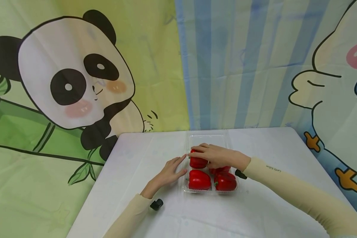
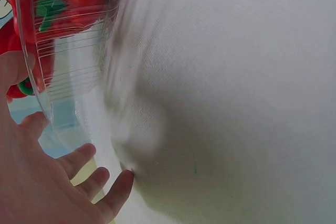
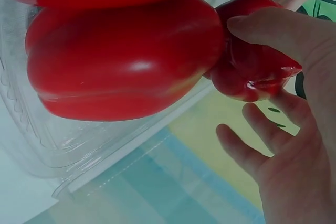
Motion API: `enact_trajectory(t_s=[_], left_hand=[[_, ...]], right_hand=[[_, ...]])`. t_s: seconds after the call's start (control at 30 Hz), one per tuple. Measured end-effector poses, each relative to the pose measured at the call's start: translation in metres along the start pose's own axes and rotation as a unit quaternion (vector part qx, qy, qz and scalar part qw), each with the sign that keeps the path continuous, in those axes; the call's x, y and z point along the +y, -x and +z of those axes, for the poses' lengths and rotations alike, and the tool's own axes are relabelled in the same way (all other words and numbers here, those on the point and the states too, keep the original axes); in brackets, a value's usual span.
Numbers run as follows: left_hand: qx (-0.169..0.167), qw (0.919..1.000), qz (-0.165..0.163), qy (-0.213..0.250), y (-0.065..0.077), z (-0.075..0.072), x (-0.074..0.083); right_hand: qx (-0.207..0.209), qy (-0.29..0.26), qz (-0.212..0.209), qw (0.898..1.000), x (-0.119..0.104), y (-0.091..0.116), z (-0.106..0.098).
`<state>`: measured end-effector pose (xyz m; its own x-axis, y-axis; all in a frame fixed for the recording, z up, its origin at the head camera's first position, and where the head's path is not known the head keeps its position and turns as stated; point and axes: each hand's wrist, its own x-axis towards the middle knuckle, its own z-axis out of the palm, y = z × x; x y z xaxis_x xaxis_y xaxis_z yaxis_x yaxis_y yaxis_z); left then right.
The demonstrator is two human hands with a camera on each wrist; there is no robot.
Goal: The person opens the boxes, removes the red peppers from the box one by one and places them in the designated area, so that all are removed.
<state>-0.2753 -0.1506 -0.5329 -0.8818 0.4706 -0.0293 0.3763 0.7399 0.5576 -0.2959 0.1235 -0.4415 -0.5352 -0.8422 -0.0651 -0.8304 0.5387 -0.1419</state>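
Observation:
A clear plastic container holds several red bell peppers on the white table. My right hand reaches over it from the right and grips a red bell pepper at the far left; in the right wrist view, thumb and fingers lie on either side of that pepper. Closer to me sit a near-left pepper and a near-right pepper; another pepper is partly hidden under my right hand. At the container's left side, my left hand has its fingers spread, the thumb by the rim.
The container's clear lid lies open toward the back of the white table. Behind the table hangs a cloth backdrop printed with a panda and stripes. A small black device sits at each wrist.

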Motion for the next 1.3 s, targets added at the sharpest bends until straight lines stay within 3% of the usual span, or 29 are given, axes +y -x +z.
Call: enact_trajectory(t_s=[0.37,1.3], left_hand=[[-0.006,1.0000,-0.004,-0.004,0.000,0.000,0.000],[-0.001,1.0000,0.001,0.000,0.001,-0.001,0.002]], right_hand=[[0.011,-0.015,0.024,1.000,0.001,0.003,-0.002],[0.063,0.005,0.068,0.996,0.016,0.016,-0.011]])
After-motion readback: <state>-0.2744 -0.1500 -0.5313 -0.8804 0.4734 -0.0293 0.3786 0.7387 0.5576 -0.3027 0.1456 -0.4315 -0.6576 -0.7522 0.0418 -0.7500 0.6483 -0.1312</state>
